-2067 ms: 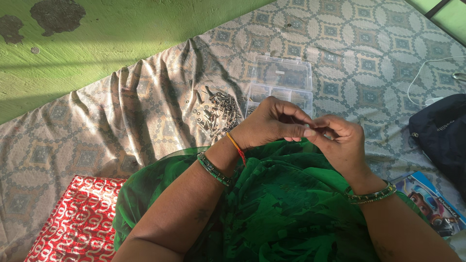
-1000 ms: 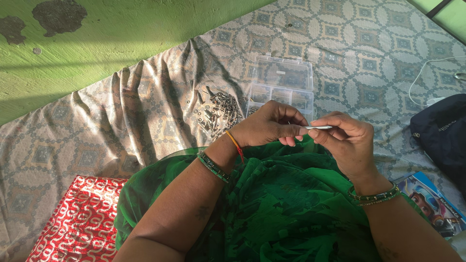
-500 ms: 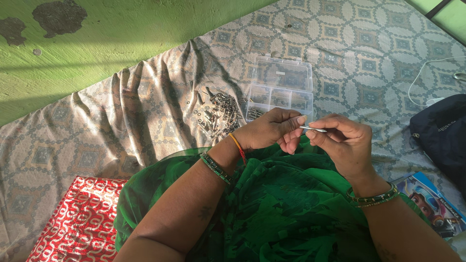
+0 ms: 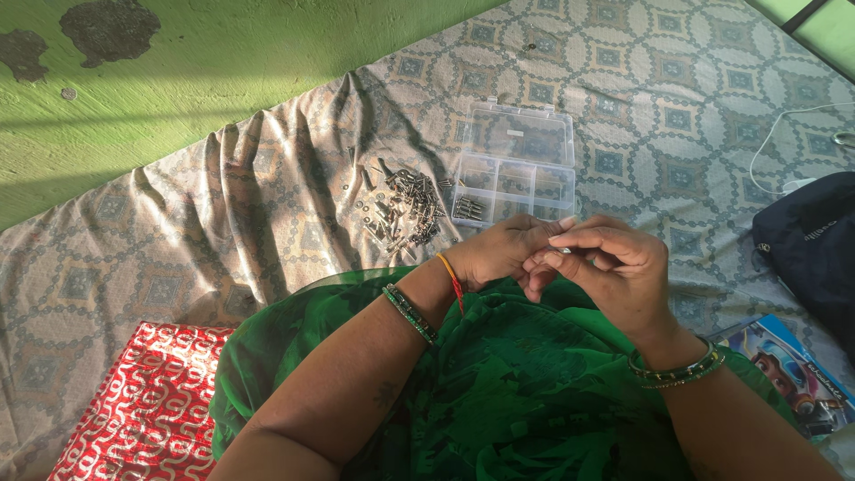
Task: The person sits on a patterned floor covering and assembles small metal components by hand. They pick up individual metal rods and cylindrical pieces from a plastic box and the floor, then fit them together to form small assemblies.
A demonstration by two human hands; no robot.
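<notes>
While seated on patterned bedsheet (image 4: 695, 116), I pinch small metal screw (image 4: 564, 251) between right hand (image 4: 614, 267) and left hand (image 4: 503, 252), fingers of both closed on it above green lap, near open clear organizer box (image 4: 517, 165) and loose screw pile (image 4: 403, 205) for easy reach

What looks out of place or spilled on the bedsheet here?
A heap of small metal screws lies loose on the patterned bedsheet, left of the open clear compartment box, rather than sorted inside it. The green wall behind also has dark peeled patches.
</notes>
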